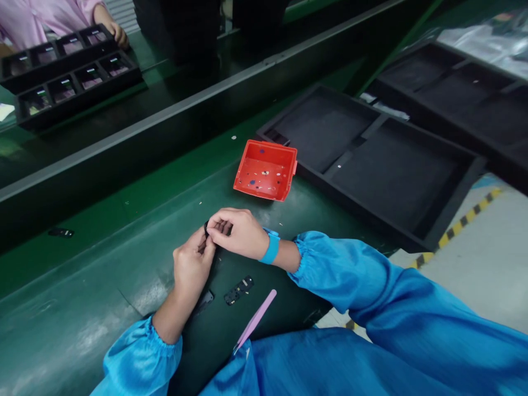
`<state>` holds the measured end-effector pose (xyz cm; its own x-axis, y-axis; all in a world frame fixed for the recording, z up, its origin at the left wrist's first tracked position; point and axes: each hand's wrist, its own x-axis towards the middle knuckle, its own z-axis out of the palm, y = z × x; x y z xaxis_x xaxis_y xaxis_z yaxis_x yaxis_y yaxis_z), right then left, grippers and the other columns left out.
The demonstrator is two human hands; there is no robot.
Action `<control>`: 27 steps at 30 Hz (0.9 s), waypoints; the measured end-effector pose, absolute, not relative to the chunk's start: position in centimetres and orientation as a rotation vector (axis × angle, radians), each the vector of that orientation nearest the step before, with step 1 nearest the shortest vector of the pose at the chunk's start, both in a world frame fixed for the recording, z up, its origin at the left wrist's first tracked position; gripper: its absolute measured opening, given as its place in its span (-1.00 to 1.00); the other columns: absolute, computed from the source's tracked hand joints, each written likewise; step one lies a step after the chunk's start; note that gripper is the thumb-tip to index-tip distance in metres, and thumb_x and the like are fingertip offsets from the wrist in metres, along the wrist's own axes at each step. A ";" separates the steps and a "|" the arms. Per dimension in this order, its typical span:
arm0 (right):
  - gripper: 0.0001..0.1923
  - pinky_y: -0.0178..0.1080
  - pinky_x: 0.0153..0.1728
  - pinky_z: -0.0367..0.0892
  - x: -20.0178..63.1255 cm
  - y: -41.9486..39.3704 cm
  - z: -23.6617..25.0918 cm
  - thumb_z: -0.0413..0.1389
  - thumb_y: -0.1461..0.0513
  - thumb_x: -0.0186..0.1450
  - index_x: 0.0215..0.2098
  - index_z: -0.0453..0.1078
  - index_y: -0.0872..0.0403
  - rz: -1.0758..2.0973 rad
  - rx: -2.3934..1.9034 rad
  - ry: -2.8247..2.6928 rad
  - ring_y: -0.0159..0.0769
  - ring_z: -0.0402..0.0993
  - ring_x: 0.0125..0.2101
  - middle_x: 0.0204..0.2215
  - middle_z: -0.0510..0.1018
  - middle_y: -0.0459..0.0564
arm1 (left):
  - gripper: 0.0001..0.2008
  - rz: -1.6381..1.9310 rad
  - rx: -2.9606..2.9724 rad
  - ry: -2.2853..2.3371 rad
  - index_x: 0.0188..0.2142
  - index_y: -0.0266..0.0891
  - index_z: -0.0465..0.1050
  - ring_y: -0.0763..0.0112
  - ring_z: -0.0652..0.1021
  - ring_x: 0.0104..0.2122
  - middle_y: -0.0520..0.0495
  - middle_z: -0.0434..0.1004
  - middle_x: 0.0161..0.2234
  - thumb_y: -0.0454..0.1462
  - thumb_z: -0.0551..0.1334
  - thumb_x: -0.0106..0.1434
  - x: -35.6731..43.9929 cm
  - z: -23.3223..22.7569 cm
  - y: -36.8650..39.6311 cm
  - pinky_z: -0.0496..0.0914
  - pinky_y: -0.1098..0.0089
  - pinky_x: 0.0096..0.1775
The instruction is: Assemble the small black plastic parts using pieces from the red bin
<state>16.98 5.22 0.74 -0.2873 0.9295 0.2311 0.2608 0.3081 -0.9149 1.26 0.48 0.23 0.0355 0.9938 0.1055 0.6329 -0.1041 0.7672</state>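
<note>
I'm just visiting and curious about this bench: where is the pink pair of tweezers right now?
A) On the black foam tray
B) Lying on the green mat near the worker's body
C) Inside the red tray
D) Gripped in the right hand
B: the pink tweezers lie on the green mat, untouched, while the left hand and right hand together pinch a small black part.

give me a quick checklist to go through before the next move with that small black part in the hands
1. Both hands on the small black part: left hand and right hand pinch it together, ok.
2. Part seen clearly: mostly hidden by fingers, cannot tell.
3. Spare black pieces lying on the green mat near the hands: ok.
4. Pink tweezers within reach: lying loose by the blue sleeve, ok.
5. Red bin close by, open side up: ok.
6. Black tray has room: compartments look bare, ok.
</note>
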 end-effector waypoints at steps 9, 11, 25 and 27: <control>-0.88 -0.36 -0.38 0.35 16.3 4.7 0.9 0.13 0.40 0.05 -0.51 0.35 0.07 0.954 -1.115 -1.690 -0.43 0.38 -0.50 -0.51 0.46 -0.16 | -0.73 0.926 1.893 1.705 -0.05 -0.18 0.61 0.28 0.66 -0.39 -0.08 0.71 -0.31 -0.28 0.26 0.26 1.5 0.1 0.2 0.49 0.40 -0.28; -0.87 -0.36 -0.38 0.34 16.2 4.8 0.7 0.13 0.40 0.04 -0.51 0.33 0.06 0.945 -1.128 -1.687 -0.43 0.37 -0.50 -0.52 0.45 -0.16 | -0.70 0.931 1.816 1.690 -0.03 -0.19 0.60 0.28 0.67 -0.37 -0.08 0.72 -0.29 -0.28 0.27 0.25 1.6 0.1 0.2 0.50 0.40 -0.27; -0.78 -0.35 -0.54 0.49 16.8 6.8 -0.8 0.29 0.17 0.21 -0.25 0.45 0.13 1.628 -0.997 -1.407 -0.44 0.45 -0.56 -0.54 0.45 -0.18 | -0.62 1.007 1.249 1.433 -0.02 -0.28 0.58 0.19 0.70 -0.19 -0.11 0.71 -0.16 -0.09 0.31 0.27 1.6 -0.1 0.8 0.59 0.26 -0.15; -0.82 -0.34 -0.51 0.51 16.9 6.9 -0.8 0.25 0.21 0.24 -0.23 0.45 0.13 1.596 -0.993 -1.446 -0.44 0.48 -0.55 -0.52 0.46 -0.18 | -0.61 1.006 1.247 1.435 -0.01 -0.26 0.59 0.17 0.69 -0.16 -0.11 0.70 -0.13 -0.08 0.31 0.27 1.5 -0.1 0.8 0.60 0.25 -0.14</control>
<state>16.87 6.88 -0.81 -0.4166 0.9071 -0.0596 -0.0301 -0.0793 -0.9964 1.54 0.84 -0.10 -0.0281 0.9900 -0.1380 0.2077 0.1408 0.9680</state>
